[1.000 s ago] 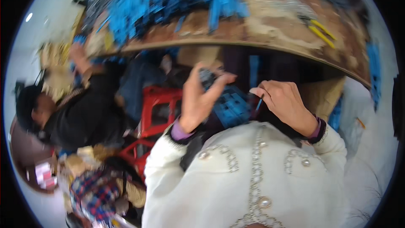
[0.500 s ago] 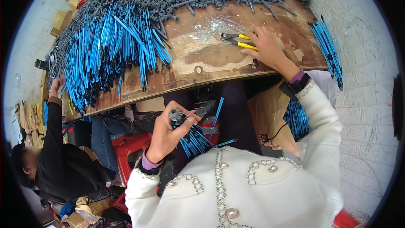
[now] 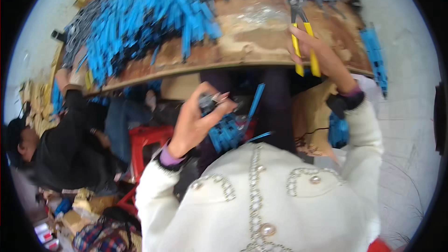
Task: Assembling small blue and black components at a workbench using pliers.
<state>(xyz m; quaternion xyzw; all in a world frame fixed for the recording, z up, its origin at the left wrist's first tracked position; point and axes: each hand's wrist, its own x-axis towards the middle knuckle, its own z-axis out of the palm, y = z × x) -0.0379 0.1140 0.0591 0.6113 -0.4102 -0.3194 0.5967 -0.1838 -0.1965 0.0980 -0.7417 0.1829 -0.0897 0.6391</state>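
While blue-tipped rods (image 3: 154, 14) crowd the workbench (image 3: 261, 42), hands grip pliers (image 3: 303, 42).

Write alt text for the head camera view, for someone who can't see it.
A person in a white beaded sweater lifts yellow-handled pincers in the right hand over a worn wooden table, while the left hand grips a bundle of blue-sleeved metal pins. Blue pins heap the table; another person sits at left.

Pliers (image 3: 302, 32): dark metal head, glossy yellow plastic grips. Bench (image 3: 261, 42): worn, rough wood. Blue sleeves (image 3: 154, 14): smooth plastic.
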